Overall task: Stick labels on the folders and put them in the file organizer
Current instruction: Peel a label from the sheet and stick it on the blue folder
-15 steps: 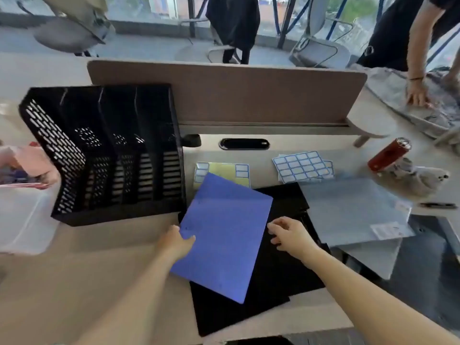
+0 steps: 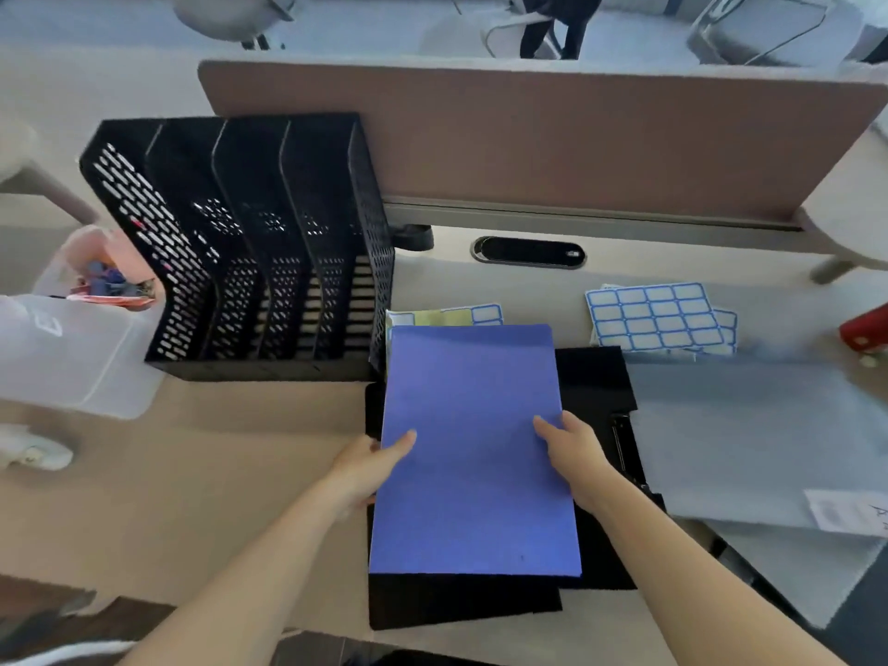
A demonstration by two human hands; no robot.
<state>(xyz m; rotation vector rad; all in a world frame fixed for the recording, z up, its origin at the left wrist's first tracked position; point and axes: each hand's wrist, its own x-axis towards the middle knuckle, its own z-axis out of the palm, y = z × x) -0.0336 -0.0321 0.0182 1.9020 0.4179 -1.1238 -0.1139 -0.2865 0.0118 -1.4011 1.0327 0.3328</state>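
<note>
Head view: blue folder (image 2: 473, 449) sits ctr-right of the tabletop (image 2: 192, 497), long side running near to far, on top of a stack of black folders (image 2: 461, 600) that stick out at its near & right edges. Left hand (image 2: 372, 461) grips the folder's left edge, thumb on top, other fingers hidden under it. Right hand (image 2: 574, 454) grips the right edge, one digit lying on the blue surface, the rest tucked behind the edge. No label visible on the blue cover.

File organizer (image 2: 250, 242), black mesh w/ four slots, stands to the far left, its right wall just beside the folder's far-left corner; no folders seen in the slots. Partly used label sheet (image 2: 461, 315) peeks out past the folder's far edge. Full label sheet (image 2: 653, 317), blue-bordered, lies far right. Grey folders (image 2: 749, 435) lie right of the black stack, w/ a white label (image 2: 845, 514) on the top one. Clear plastic box (image 2: 72, 358) at left; red can (image 2: 865, 331) at the right edge.
</note>
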